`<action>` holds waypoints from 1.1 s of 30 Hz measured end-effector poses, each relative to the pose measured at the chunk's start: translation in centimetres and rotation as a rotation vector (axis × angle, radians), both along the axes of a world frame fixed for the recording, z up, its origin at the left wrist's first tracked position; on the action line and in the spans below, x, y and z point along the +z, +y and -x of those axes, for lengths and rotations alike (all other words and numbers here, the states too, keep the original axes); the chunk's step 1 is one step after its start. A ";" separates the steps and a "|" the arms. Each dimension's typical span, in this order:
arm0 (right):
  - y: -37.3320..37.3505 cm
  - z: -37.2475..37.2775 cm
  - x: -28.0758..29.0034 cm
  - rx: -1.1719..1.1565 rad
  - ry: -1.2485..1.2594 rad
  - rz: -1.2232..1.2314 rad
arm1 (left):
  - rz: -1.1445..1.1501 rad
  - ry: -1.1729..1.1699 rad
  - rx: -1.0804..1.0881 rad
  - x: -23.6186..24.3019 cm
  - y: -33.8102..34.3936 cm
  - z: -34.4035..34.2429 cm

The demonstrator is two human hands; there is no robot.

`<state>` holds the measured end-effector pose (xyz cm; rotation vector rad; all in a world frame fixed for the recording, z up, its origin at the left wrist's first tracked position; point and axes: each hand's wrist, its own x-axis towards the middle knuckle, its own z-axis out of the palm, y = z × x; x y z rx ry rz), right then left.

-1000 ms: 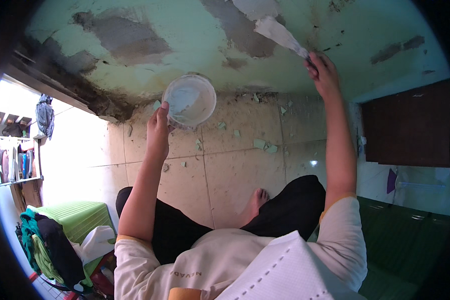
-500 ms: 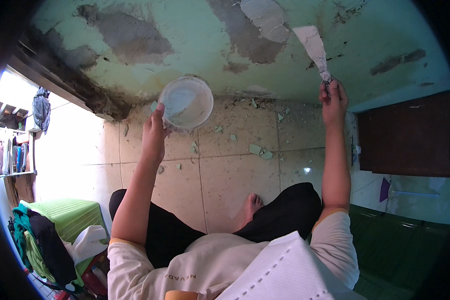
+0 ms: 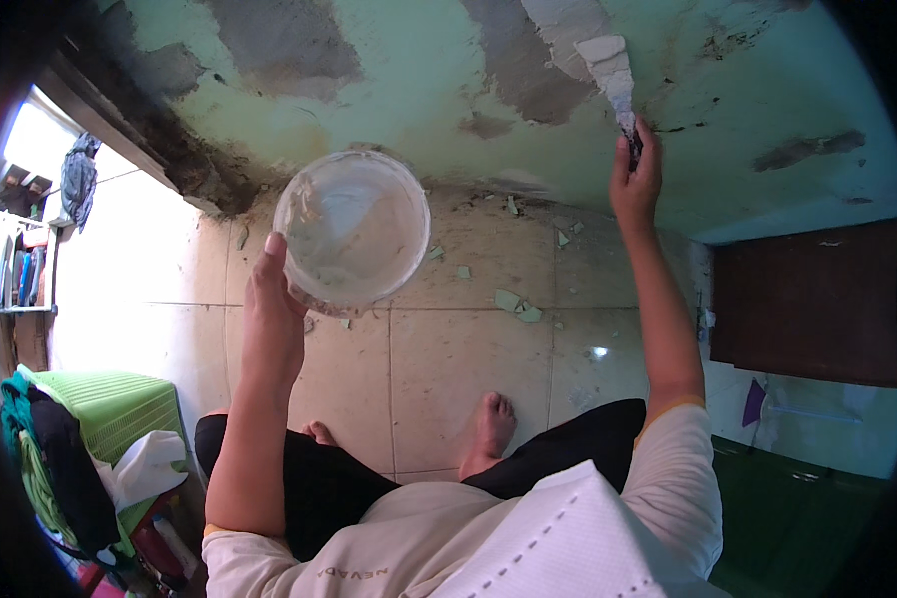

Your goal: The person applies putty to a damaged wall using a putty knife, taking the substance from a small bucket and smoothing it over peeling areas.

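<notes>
My left hand [image 3: 274, 299] grips the rim of a round, clear plastic tub [image 3: 354, 231] smeared inside with whitish paste. The tub is tilted so that its inside shows. In my right hand [image 3: 637, 179] is a putty knife [image 3: 609, 75], its handle held and its blade coated with white putty. The blade lies at the green wall [image 3: 409, 75], beside a pale strip of filler [image 3: 566, 30] over a grey bare patch. Whether the blade touches the wall is hard to tell.
Green paint chips [image 3: 516, 304] lie scattered on the tiled floor [image 3: 448, 369] near the wall's foot. A green basket [image 3: 120, 409] with clothes stands at the left. Dark brown furniture [image 3: 807, 299] is at the right, and a dark damaged door frame [image 3: 154, 149] at the left.
The tub has come nearer and lower to the left. My right hand has shifted up and left, taking the putty knife closer to the filler strip.
</notes>
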<state>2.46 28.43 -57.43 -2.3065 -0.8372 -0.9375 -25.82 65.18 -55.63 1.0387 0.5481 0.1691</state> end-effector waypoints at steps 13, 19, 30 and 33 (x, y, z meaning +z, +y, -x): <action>2.8 -0.3 -2.7 -0.005 0.247 -0.230 | -0.068 -0.034 0.025 1.1 -0.8 2.2; -1.2 1.1 -9.9 -0.037 0.413 -0.245 | -0.063 -0.025 -0.021 0.6 -0.7 2.7; -1.7 0.6 -11.0 -0.017 0.334 -0.140 | -0.044 -0.015 -0.021 0.7 -1.3 2.6; -3.8 1.4 -10.1 -0.062 0.285 -0.075 | -0.063 -0.011 -0.011 1.3 -1.6 2.4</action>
